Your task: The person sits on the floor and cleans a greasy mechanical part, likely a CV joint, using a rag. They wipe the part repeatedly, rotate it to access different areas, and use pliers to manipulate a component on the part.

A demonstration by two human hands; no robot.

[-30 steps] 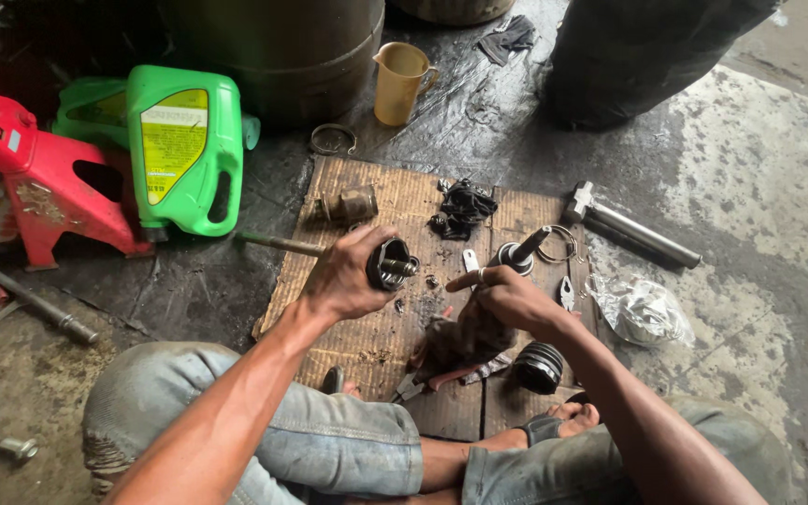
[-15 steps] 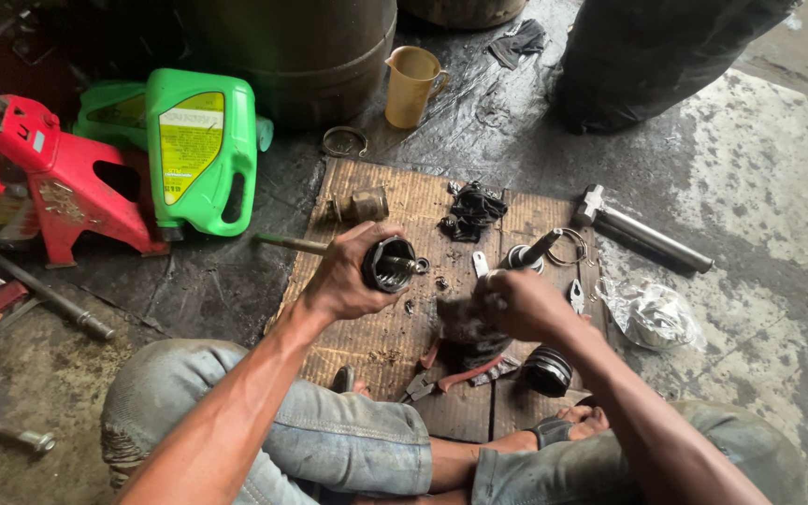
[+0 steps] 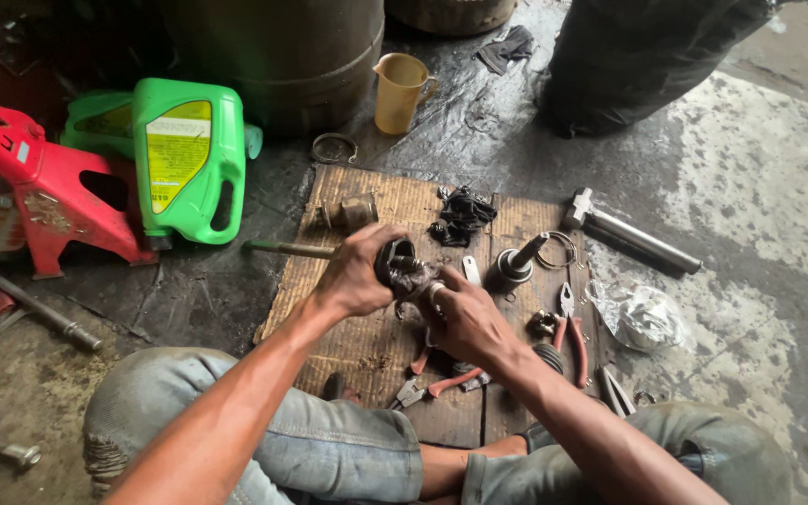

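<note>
Greasy workshop floor: left hand [image 3: 353, 276] grips a shafted joint [image 3: 395, 262] at twelve o'clock, right hand [image 3: 465, 318] closed on its grimy end, apparently mid-disassembly.

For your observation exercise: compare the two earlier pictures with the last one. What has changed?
The right hand left the upright part and moved left onto the greasy joint gripped by the left hand. The left hand's grip, pliers, hammer and green jug are unchanged.
</note>
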